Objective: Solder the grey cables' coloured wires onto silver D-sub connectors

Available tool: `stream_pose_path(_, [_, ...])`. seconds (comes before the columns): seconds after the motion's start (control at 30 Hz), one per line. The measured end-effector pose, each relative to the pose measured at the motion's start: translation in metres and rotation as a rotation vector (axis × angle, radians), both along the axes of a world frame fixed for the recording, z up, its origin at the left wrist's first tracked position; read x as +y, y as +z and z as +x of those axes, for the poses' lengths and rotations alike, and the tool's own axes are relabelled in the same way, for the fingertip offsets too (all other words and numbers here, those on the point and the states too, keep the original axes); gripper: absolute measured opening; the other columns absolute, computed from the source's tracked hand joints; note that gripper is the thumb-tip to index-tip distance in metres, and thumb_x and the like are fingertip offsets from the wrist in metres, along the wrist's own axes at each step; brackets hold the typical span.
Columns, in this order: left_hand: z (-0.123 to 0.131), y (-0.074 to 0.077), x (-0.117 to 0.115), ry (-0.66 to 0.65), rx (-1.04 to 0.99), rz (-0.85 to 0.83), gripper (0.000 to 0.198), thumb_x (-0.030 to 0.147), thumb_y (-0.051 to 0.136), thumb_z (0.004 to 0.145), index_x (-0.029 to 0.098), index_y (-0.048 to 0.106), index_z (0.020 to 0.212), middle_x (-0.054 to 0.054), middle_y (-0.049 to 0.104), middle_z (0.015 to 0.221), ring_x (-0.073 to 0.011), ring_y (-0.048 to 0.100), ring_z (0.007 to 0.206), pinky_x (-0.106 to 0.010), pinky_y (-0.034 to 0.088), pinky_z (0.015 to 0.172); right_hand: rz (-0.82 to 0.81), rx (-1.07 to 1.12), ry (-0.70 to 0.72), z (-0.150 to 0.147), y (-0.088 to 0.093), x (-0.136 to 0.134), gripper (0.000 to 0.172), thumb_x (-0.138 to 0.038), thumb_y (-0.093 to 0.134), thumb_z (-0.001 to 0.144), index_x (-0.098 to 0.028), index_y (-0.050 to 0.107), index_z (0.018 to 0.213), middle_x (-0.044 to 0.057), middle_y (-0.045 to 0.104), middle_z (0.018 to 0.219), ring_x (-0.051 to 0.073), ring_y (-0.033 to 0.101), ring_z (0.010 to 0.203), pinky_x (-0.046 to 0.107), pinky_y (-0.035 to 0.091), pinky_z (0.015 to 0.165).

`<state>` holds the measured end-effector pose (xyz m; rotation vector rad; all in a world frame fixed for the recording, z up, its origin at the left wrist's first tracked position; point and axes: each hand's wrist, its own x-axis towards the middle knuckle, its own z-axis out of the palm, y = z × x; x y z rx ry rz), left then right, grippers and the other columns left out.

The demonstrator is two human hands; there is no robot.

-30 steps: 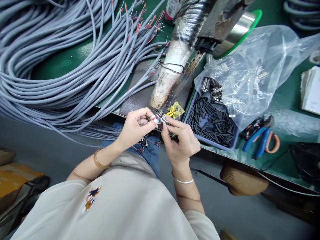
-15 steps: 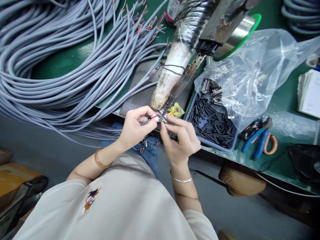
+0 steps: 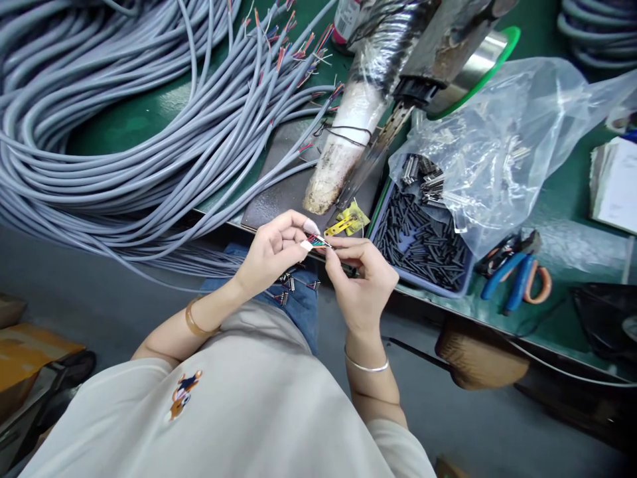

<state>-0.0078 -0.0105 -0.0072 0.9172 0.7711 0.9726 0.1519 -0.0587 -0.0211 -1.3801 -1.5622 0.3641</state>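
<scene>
- A green table (image 3: 132, 123) fills the upper view, with grey floor below; clock directions run from the coloured wires.
- Grey cables (image 3: 149, 199) sweep in loops at 10 o'clock, stripped ends fanning toward 12.
- Left hand (image 3: 276, 251), at 9 o'clock: thumb and forefinger pinch the wires' left end.
- Coloured wires (image 3: 317, 241): between the two hands, near the table's front edge. They look light, thin and limp, likely to bend or snap if tugged; best taken lightly, close to where they gather at the left fingertips.
- A yellow strip (image 3: 340, 226) lies at 2 o'clock, just beyond the right fingertips.
- Right hand (image 3: 365, 269), at 4 o'clock: grip pinching the wires' right end; any small part there is too hidden to tell.
- A blue tray (image 3: 460, 291) of black tubes (image 3: 418, 239) sits at 3 o'clock.
- Pliers (image 3: 517, 279) lie past it, between 3 and 4.
</scene>
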Motion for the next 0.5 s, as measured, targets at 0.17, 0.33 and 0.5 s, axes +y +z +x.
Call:
stream_pose_path(0.17, [-0.005, -0.001, -0.001, -0.028, -0.025, 0.003, 0.014, 0.017, 0.075, 0.071, 0.015, 0.065, 0.081, 0.003, 0.061, 0.066, -0.0025, 0.038, 0.049, -0.017, 0.032, 0.046, 0.034, 0.202, -0.103, 0.004, 0.006, -0.010, 0.005, -0.019, 0.070, 0.093, -0.023, 0.072, 0.094, -0.002, 0.077, 0.087, 0.010, 0.068, 0.054, 0.022, 0.052, 0.047])
stream_pose_path(0.33, [-0.007, 0.000, -0.001, -0.027, -0.025, -0.076, 0.016, 0.019, 0.072, 0.068, 0.015, 0.065, 0.083, 0.003, 0.059, 0.064, -0.0022, 0.031, 0.046, -0.019, 0.023, 0.043, 0.454, 0.266, -0.280, 0.005, 0.012, -0.014, 0.017, -0.030, 0.068, 0.095, -0.025, 0.070, 0.111, -0.009, 0.060, 0.057, 0.006, 0.042, 0.031, 0.022, 0.029, 0.032])
stream_pose_path(0.5, [-0.008, -0.002, -0.003, -0.029, -0.044, -0.093, 0.012, 0.020, 0.069, 0.069, 0.017, 0.063, 0.080, 0.006, 0.049, 0.058, -0.0030, 0.029, 0.045, -0.020, 0.019, 0.042, 0.199, 0.138, -0.245, 0.001, 0.005, -0.020, 0.013, -0.019, 0.066, 0.096, -0.022, 0.064, 0.109, 0.000, 0.080, 0.090, 0.015, 0.076, 0.064, 0.024, 0.061, 0.055])
